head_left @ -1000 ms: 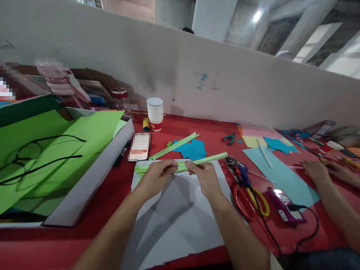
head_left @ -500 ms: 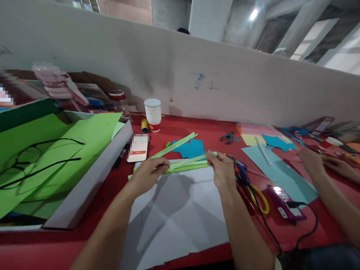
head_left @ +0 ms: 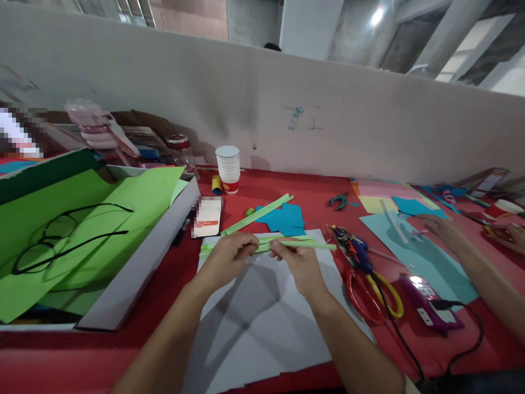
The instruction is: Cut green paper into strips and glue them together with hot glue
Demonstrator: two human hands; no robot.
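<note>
My left hand (head_left: 232,253) and my right hand (head_left: 297,265) are close together over the far part of a white paper sheet (head_left: 262,323). Both pinch one narrow light-green paper strip (head_left: 320,245), whose free end sticks out to the right past my right fingers. More green strips lie under and behind my hands along the sheet's far edge. Beyond them, a green paper strip (head_left: 258,215) rests slantwise beside some blue paper pieces (head_left: 287,219). A small green paper coil (head_left: 250,211) sits near that strip.
On the left stands a box (head_left: 139,268) with green paper and glasses (head_left: 61,241). Paper cups (head_left: 228,169) and a phone (head_left: 207,217) are behind. To the right lie scissors (head_left: 365,298), a glue gun (head_left: 361,254), a purple power block (head_left: 430,303) and a co-worker's hand (head_left: 443,232).
My right hand has slid left along the strip towards my left hand, so the strip's end now sticks out on the right. The co-worker's near hand has moved left over the light-blue paper.
</note>
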